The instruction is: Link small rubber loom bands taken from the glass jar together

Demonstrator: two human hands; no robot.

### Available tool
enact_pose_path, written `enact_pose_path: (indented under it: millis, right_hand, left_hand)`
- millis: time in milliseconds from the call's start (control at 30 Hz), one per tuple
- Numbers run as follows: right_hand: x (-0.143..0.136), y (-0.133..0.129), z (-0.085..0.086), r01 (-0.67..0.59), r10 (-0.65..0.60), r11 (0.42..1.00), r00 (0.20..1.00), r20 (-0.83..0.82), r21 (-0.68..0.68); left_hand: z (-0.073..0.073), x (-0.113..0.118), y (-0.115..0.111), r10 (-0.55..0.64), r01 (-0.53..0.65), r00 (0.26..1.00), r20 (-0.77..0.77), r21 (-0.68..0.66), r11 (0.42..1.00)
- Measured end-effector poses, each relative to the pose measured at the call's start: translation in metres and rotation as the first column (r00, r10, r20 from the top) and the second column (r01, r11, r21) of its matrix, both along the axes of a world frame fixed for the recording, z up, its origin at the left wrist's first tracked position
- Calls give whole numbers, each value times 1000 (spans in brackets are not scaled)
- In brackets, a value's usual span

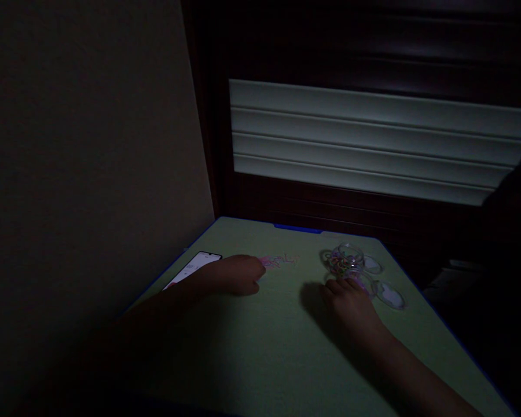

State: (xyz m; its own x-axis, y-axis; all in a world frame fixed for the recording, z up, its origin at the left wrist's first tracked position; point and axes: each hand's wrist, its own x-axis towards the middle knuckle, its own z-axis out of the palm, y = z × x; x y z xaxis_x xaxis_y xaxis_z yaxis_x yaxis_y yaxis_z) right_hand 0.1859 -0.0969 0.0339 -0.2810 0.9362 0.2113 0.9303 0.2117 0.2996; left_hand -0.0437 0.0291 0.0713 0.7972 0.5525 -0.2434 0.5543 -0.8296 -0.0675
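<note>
Small pink and pale pieces (280, 261) lie in a loose group on the green table (260, 347). My left hand (242, 274) is at their left end, its fingers curled in; what they hold, if anything, is hidden. On the right, my right hand (345, 294) reaches to the clear containers, fingers bent together at the near one (367, 285), which has pink pieces inside. Whatever those fingertips pinch cannot be made out. Just behind stands a clear jar (351, 253) with multicoloured small pieces in and beside it.
Two clear round lids (391, 295) (372, 264) lie right of the containers. A lit phone (195, 266) is partly under my left forearm. A wall (91, 127) rises at the left, and a dark panel with pale slats (356, 139) stands behind the blue-edged table.
</note>
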Motion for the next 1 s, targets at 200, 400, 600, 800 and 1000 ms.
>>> enact_pose_path:
  millis: [200, 400, 600, 800, 1000]
  right_hand:
    - [-1, -2, 2, 2, -2, 1000, 1000, -5, -16]
    - [-1, -3, 2, 1, -1, 1000, 1000, -4, -12]
    - [0, -3, 1, -5, 5, 1000, 1000, -11, 6]
    - [-1, -2, 3, -3, 3, 1000, 1000, -20, 4]
    - [-1, -2, 3, 7, -6, 1000, 1000, -17, 24]
  left_hand:
    - [0, -2, 2, -8, 8, 1000, 17, -2, 1000]
    - [-3, -3, 4, -3, 3, 999, 45, -3, 1000]
    - [-1, -3, 5, 20, -20, 995, 98, 0, 1000]
    - [-12, 4, 7, -49, 47, 980, 191, 16, 999]
    - [-38, 23, -4, -126, 102, 915, 383, 82, 991]
